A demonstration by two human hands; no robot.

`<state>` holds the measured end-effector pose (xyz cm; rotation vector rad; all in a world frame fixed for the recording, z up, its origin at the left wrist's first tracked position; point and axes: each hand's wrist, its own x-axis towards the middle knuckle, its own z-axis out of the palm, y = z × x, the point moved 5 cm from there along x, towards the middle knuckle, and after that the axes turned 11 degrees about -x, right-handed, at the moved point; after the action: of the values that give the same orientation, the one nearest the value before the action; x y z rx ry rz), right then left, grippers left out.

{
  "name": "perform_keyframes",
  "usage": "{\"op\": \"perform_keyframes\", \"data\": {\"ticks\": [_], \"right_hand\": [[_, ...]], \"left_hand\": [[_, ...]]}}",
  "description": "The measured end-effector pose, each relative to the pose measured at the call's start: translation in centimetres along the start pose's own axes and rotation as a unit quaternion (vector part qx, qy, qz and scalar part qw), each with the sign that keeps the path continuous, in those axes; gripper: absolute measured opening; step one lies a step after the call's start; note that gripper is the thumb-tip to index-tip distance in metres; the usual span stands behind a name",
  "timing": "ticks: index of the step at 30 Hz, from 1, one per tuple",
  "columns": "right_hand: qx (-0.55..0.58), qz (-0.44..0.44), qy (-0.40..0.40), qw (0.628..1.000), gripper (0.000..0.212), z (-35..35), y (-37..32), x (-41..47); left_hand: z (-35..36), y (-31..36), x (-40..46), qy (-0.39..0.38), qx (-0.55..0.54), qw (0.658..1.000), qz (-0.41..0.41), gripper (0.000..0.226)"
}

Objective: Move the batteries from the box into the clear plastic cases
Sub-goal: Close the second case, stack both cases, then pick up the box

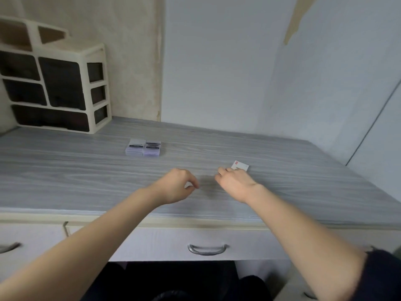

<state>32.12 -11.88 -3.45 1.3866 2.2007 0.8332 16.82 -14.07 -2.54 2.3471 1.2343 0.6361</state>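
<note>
Two clear plastic cases (143,147) lie side by side on the grey wood-grain desk (86,170), at the middle back, with dark batteries showing inside them. A small white box (242,165) with a red mark lies flat to the right. My right hand (235,183) hovers just in front of it, fingertips at its near edge and thumb spread to the left, off the box. The hand hides the box's near part. My left hand (178,185) hangs over the desk's middle, loosely curled and holding nothing.
A cream drawer organiser (65,88) with dark drawers stands at the back left against the wall. Walls close the desk at the back and right. Below the front edge is a drawer with a metal handle (207,249).
</note>
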Motion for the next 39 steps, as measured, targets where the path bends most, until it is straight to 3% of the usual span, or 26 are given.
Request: {"op": "perform_keyframes", "data": {"ticks": [6,8,15,21,26,31,36,39], "right_hand": [[0.010,0.080,-0.150,0.985,0.080,3.5,2.3,-0.9],[0.017,0.072,-0.144,0.987,0.085,4.2,2.2,-0.5],[0.024,0.041,-0.059,0.997,0.069,3.8,1.6,1.3],[0.022,0.009,-0.040,0.999,0.063,3.0,1.0,1.0],[0.044,0.014,-0.050,0.998,0.047,0.2,0.3,-0.8],[0.130,0.048,-0.079,0.987,0.044,-3.2,-0.1,-3.1],[0.215,0.073,-0.121,0.966,0.044,-6.1,-1.0,-5.3],[0.308,0.089,-0.167,0.932,0.049,-6.5,-2.8,-5.9]], "left_hand": [[0.5,0.9,-1.7,-0.010,0.007,1.000,-0.002,0.026],[0.7,0.7,-1.8,-0.007,0.004,1.000,-0.004,0.026],[1.2,-0.4,-1.2,0.008,-0.015,1.000,-0.017,0.025],[1.6,-0.4,-0.7,-0.004,-0.011,1.000,-0.025,0.025],[1.6,0.5,-1.0,0.002,0.009,0.999,-0.044,0.026],[0.3,0.4,-1.7,0.029,0.001,0.995,-0.091,0.022],[-0.5,0.2,-3.5,0.033,-0.014,0.992,-0.119,0.019],[-0.4,0.5,-4.9,0.012,-0.030,0.990,-0.136,0.021]]}}
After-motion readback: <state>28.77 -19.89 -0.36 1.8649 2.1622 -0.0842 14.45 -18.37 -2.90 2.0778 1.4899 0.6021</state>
